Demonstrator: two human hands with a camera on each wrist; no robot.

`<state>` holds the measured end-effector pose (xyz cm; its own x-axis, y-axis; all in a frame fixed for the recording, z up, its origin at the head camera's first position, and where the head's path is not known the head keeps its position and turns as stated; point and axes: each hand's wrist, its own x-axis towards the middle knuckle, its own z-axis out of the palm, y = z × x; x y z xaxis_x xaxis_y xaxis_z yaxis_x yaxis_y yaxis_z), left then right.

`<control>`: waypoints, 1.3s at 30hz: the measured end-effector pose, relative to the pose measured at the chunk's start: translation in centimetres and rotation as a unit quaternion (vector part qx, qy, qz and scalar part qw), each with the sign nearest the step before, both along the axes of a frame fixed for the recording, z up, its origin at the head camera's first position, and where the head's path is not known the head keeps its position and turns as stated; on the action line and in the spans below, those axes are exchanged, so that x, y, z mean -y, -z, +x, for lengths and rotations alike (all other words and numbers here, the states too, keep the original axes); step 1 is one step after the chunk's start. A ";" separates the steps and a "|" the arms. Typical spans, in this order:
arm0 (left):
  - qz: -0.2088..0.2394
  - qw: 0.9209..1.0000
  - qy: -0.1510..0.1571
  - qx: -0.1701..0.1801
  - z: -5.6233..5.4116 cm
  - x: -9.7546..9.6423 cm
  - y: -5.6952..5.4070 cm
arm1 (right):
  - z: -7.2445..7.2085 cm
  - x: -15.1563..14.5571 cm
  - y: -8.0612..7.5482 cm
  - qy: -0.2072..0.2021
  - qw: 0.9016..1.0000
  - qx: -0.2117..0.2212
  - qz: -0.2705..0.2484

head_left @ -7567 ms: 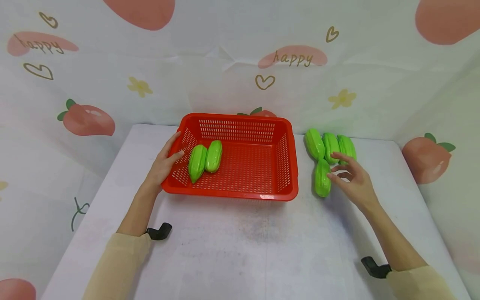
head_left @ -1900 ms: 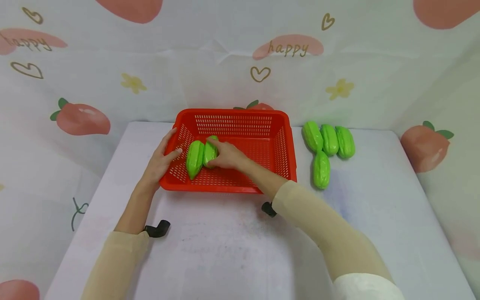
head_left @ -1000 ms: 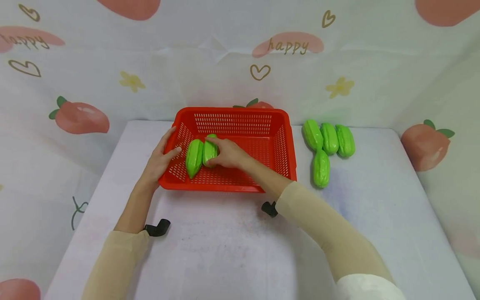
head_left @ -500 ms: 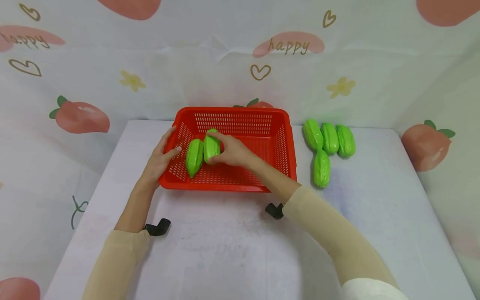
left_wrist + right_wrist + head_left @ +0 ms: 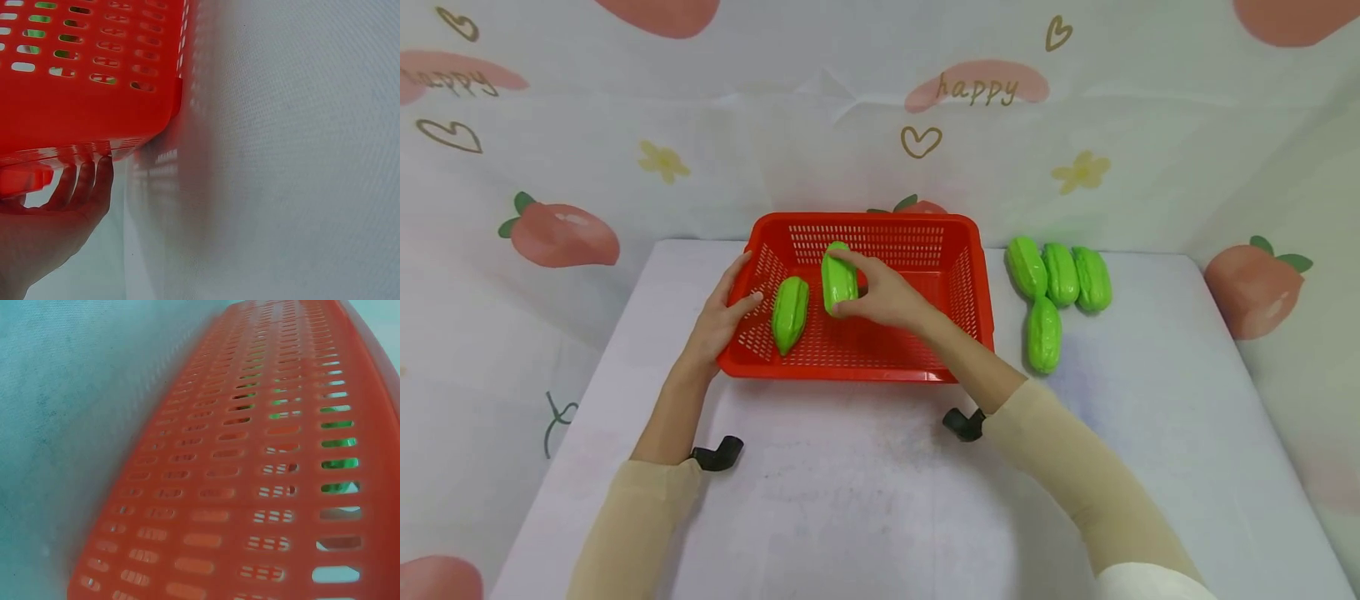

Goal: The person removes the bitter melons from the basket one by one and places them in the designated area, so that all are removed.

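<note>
A red plastic basket (image 5: 880,374) with slotted walls stands on the table. My left hand (image 5: 717,327) grips its left rim, thumb toward the inside; in the left wrist view the fingers (image 5: 100,181) curl against the outer wall. Inside the basket, my right hand (image 5: 883,292) pinches a glossy green ridged star fruit (image 5: 838,283) between thumb and fingers, seemingly raised off the basket floor. A second star fruit (image 5: 790,315) lies at the basket's left side, apart from the held one. The right wrist view shows the slotted wall (image 5: 250,456) with bits of green behind it; the hand is hidden there.
Several more star fruits (image 5: 1061,275) lie on the table to the right of the basket, with one (image 5: 1043,336) nearer the front. A printed cloth backdrop (image 5: 820,150) rises behind the white table (image 5: 850,500). Black wrist mounts (image 5: 718,454) stick out from both forearms.
My right hand has moved from beside the right-hand star fruits into the basket. It has gripped the right one of the two there and shifted it up and rightward. The left hand keeps its place.
</note>
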<state>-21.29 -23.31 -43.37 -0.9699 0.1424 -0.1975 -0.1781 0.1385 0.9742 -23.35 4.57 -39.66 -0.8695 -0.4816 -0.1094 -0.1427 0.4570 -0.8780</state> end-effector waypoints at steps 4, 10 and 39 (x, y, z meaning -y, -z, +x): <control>0.006 1.000 0.001 0.002 0.0 -0.1 0.0 | 0.2 -0.5 -0.4 0.008 1.000 -0.004 -0.015; 0.005 1.000 0.000 -0.001 0.2 -0.1 -0.1 | 0.5 -1.1 -0.6 0.021 0.999 -0.021 -0.032; -0.011 1.000 -0.006 0.002 0.0 -0.2 -0.1 | 3.5 -5.1 -1.4 0.082 0.991 -0.089 -0.064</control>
<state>-21.24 -23.11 -43.27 -0.9708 0.1266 -0.2039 -0.1832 0.1582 0.9703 -19.90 9.63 -38.23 -0.9371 -0.3325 0.1062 -0.2341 0.3730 -0.8978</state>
